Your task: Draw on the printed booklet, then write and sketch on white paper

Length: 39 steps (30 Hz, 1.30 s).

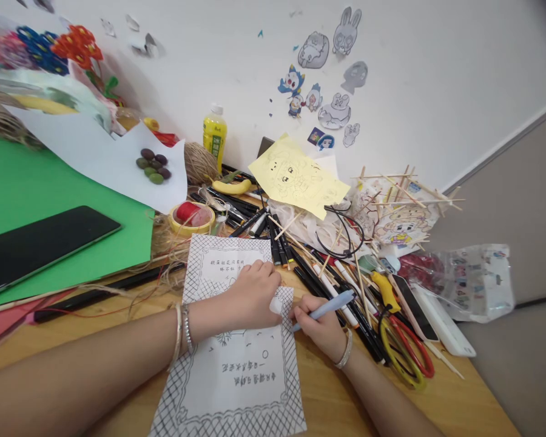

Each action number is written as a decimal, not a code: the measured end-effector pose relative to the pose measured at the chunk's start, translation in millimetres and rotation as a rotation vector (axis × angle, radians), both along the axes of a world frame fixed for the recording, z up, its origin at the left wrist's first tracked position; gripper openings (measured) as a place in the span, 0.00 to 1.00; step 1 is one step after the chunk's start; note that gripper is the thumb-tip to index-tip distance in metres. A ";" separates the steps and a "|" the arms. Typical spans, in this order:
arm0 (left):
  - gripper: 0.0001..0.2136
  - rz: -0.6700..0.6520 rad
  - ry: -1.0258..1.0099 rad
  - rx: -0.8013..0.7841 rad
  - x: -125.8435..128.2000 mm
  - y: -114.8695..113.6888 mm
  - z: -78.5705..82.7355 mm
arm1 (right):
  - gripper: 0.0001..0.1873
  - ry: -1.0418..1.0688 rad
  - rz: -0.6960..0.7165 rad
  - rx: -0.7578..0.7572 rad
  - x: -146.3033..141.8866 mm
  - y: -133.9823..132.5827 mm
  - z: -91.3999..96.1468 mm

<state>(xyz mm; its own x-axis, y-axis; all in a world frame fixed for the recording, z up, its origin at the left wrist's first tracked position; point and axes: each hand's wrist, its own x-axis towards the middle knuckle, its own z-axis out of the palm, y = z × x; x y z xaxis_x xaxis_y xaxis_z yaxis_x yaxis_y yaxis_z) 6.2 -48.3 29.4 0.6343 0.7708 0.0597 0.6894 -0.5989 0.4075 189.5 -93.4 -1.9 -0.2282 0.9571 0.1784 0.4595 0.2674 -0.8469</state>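
Observation:
A sheet of white paper (218,394) lies on the wooden table, with a hand-drawn crosshatched border, small drawings and handwritten characters. Some of the writing is upside down from here, and the sheet's outline steps at its right side, as if folded or overlapped. My left hand (255,291) rests on the upper part of the paper, fingers curled and pressed down, covering part of the drawing. At the paper's right edge, my right hand (321,328) is closed around a light-blue pen (332,304). The pen's tip is mostly hidden by the fingers.
Markers (309,282) and thin wooden sticks crowd the table beyond the paper. Scissors (404,352) and a phone (414,306) lie right. A black phone (50,243) rests on green card (73,188) at left. A yellow bottle (215,136) stands near the wall.

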 end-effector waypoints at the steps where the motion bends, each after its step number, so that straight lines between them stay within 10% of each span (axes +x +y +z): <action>1: 0.19 0.000 0.000 0.002 -0.1 0.0 -0.1 | 0.20 0.003 -0.001 -0.003 -0.2 0.1 0.4; 39: 0.24 -0.018 0.041 0.025 -0.8 -6.7 5.3 | 0.20 -0.067 0.040 0.035 0.2 -5.5 0.7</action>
